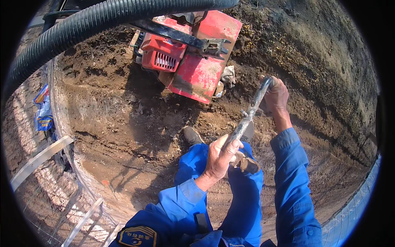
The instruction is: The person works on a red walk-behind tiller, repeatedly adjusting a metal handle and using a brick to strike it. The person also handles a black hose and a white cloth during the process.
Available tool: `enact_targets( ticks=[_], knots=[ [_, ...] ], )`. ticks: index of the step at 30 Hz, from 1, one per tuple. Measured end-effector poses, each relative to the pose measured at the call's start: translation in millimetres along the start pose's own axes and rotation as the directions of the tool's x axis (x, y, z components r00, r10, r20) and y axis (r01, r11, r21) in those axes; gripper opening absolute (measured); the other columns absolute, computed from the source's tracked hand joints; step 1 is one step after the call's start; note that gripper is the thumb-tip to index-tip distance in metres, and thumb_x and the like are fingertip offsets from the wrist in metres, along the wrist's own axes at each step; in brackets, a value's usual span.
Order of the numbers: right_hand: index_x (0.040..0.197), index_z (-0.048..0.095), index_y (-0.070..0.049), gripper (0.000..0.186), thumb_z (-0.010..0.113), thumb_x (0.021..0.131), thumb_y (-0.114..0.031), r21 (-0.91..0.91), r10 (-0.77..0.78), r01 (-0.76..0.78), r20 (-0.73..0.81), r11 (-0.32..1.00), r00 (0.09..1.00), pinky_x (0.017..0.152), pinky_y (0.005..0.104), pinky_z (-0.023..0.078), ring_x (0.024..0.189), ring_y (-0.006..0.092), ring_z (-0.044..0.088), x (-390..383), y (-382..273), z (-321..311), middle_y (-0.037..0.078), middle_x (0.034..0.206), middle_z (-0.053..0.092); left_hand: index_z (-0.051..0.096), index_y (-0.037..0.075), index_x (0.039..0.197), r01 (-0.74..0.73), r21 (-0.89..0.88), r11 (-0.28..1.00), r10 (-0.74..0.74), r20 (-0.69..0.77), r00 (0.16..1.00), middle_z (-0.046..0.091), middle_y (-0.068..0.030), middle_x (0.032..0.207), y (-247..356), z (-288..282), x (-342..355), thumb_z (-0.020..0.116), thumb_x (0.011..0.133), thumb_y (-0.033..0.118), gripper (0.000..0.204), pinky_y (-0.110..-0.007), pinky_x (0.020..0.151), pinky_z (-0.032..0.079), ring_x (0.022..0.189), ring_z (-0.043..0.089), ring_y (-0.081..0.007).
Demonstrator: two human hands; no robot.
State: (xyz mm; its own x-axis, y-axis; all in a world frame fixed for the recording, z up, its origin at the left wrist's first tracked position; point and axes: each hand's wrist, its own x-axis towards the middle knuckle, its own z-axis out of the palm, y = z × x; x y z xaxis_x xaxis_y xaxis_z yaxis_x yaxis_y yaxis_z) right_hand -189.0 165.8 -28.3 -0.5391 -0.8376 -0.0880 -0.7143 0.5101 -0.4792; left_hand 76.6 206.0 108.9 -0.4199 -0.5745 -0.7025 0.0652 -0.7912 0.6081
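I hold a worn grey metal tube slantwise in front of my legs, with a small stub partway along it. Around its lower part my left hand is closed, thumb on top. My right hand is closed at the upper, bent end. A brown, dirt-caked piece shows just below my left hand; I cannot tell whether it is joined to the tube. Ahead of my feet a red tiller-like machine with an engine and flat, scuffed red panels sits on the soil, a dark metal bar reaching over it.
A thick black corrugated hose arcs across the upper left. On the left lie a blue packet and pale wooden strips along a slatted edge. Loose soil banks up on the right. My shoe stands on bare earth.
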Motion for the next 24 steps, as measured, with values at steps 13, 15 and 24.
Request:
enact_targets(
  ticks=[13, 15, 24],
  knots=[
    [0.092, 0.071, -0.012, 0.037, 0.065, 0.095, -0.048, -0.235, -0.124, 0.139, 0.076, 0.962, 0.989, 0.068, 0.0475, 0.054, 0.077, 0.0381, 0.071, 136, -8, 80, 0.016, 0.081, 0.071, 0.059, 0.003, 0.103, -0.443, 0.220, 0.869, 0.480, -0.160, 0.862, 0.052, 0.0001, 0.075, -19, -56, 173, 0.055, 0.109, 0.037, 0.034, -0.032, 0.054, 0.042, 0.061, 0.046, -0.0089],
    [0.090, 0.071, -0.011, 0.037, 0.066, 0.094, -0.048, -0.238, -0.135, 0.153, 0.091, 0.959, 0.987, 0.065, 0.0465, 0.054, 0.072, 0.0383, 0.070, 149, -11, 92, 0.017, 0.078, 0.071, 0.056, 0.007, 0.110, -0.384, 0.260, 0.886, 0.426, -0.129, 0.895, 0.045, 0.0036, 0.080, -23, -57, 182, 0.050, 0.111, 0.036, 0.030, -0.023, 0.049, 0.049, 0.065, 0.043, -0.0039],
    [0.083, 0.070, 0.000, 0.045, 0.067, 0.093, -0.043, -0.230, -0.356, 0.401, 0.213, 0.887, 0.910, 0.060, 0.0443, 0.053, 0.061, 0.0331, 0.067, 187, -18, 106, 0.020, 0.068, 0.065, 0.056, 0.010, 0.105, -0.401, -0.001, 0.916, 0.389, -0.238, 0.890, 0.048, 0.0054, 0.077, -36, -55, 204, 0.049, 0.111, 0.036, 0.027, -0.024, 0.055, 0.040, 0.063, 0.043, -0.0045]
  ],
)
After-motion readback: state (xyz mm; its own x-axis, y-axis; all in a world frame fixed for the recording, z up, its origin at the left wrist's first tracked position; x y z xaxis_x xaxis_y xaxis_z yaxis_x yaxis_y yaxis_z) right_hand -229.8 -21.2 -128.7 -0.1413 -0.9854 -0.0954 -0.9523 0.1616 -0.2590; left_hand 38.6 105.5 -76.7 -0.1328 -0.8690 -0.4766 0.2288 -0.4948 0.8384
